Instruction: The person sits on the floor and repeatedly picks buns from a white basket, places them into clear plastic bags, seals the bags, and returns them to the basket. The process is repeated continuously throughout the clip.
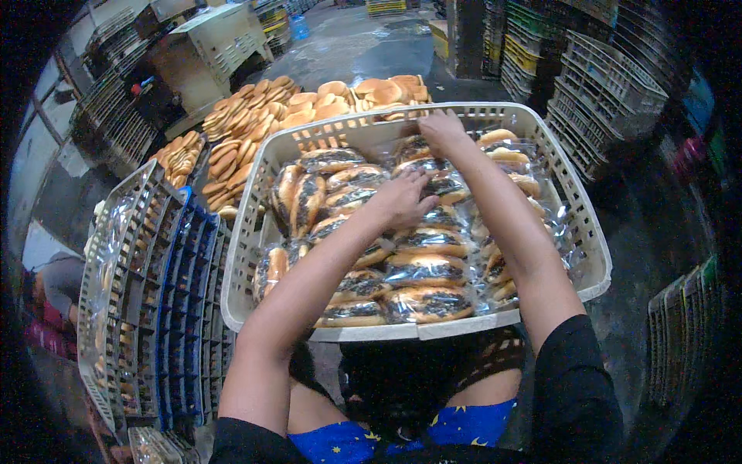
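Observation:
A white plastic crate point(371, 333) stands before me, filled with rows of buns point(426, 269) with a dark filling, in clear plastic wrap. My left hand point(406, 200) lies over the buns near the crate's middle, fingers spread; whether it presses on one I cannot tell. My right hand point(443, 130) reaches to the crate's far side, above a wrapped bun point(413, 148); its fingers are blurred and partly hidden, so its hold is unclear. Paler wrapped buns point(510, 156) fill the right side. Two buns point(307, 203) stand turned lengthwise at the left.
Beyond the crate lie heaps of unwrapped buns point(249, 110). Stacked crates point(185, 307), one of them blue, stand close at the left. More crate stacks point(603, 98) rise at the right. Part of another person point(58, 284) shows at the far left.

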Tool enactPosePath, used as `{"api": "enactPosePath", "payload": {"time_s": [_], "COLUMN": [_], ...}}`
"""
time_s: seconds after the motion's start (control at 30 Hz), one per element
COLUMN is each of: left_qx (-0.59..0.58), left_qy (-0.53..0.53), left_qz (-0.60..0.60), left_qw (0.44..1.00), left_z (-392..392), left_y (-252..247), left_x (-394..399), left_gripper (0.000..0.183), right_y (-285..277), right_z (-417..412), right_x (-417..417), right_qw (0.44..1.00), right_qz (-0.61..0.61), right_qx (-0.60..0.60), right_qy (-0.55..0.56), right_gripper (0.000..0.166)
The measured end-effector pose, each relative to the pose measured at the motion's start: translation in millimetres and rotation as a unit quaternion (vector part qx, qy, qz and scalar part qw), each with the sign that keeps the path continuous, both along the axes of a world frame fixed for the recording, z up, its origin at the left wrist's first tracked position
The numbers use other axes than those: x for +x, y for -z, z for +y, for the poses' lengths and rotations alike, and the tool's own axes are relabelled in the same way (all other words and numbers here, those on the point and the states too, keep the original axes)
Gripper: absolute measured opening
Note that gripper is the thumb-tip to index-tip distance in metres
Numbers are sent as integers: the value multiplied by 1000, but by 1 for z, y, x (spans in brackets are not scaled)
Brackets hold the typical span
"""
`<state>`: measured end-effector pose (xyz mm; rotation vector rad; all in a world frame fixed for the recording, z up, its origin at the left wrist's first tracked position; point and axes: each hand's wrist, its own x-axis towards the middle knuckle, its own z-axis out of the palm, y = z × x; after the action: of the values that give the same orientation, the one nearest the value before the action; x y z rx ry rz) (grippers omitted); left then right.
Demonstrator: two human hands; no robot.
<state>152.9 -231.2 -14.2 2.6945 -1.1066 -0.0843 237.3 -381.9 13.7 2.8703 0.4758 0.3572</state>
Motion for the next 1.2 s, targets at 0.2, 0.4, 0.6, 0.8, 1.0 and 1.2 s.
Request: {"api": "enactPosePath", "payload": {"time_s": [0.2,0.4,0.6,0.8,1.0,1.2], "left_qx": [-124,-597,-735,-604,-703,-628], "left_qy": [23,-125,-82,-36,-65,-43], "left_qz": [64,146,377,321,468,571], "left_qw": [990,779,557,728,532,527], "left_z": [20,13,25,40,52,61], "left_y": [-10,-84,-50,14,42,13], "left_x": [4,-116,-282,-375,-366,-352], "left_gripper": [68,98,63,75,83,52], "right_y": [-33,-123,-52,25,22,9], "right_z": [-2,12,8,34,12,14], "right_x": [-12,-176,-387,-458,-464,-451], "right_qw": [996,922,809,816,719,390], "right_qz": [-53,-101,48,-65,104,457], "right_qx": [23,331,583,574,686,789], "right_qy": [-67,-171,58,-26,-34,128], "right_gripper": [43,40,43,22,22,23]}}
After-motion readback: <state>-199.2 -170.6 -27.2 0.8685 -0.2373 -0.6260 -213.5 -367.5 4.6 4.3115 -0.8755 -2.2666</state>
